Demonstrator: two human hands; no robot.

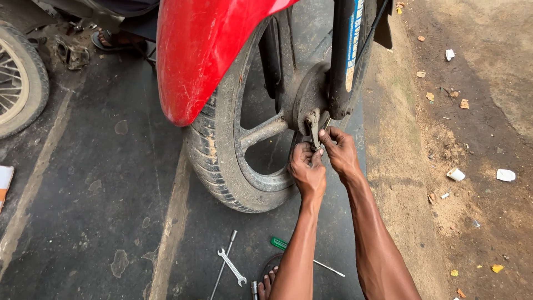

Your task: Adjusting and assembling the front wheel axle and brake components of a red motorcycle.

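Both hands sit together at the wheel hub, centre of frame. Our left hand (307, 168) is curled into a near-fist, fingertips pinched up against the small metal lever (314, 125) hanging off the hub plate (302, 97). Our right hand (338, 150) comes in from the right, thumb and fingers closed on the same spot from the other side. Looks like a small fastener or cable end between the fingertips, but it's too small to tell. Two-sided pinch makes sense to us: one hand steadies, the other works the part.

Lever hangs low on the hub, just left of the dark fork leg (342, 55) that runs up out of the top of the frame. Tyre (214, 161) stands upright on the dark pavement, red mudguard (200, 50) covering its upper left. Spokes (264, 130) radiate from the hub toward the rim.

Tools lie at bottom centre, within arm's reach but apart from the hands: a double-ended spanner (232, 268), a long thin T-bar wrench (223, 265) just beside it, and a green-handled screwdriver (294, 250) partly hidden behind our left forearm. Toes of a foot (267, 284) show at the bottom edge.

Upper left: part of another wheel (19, 78) and someone's sandalled foot (114, 39). Right side is bare dirt (472, 139) with scattered litter.
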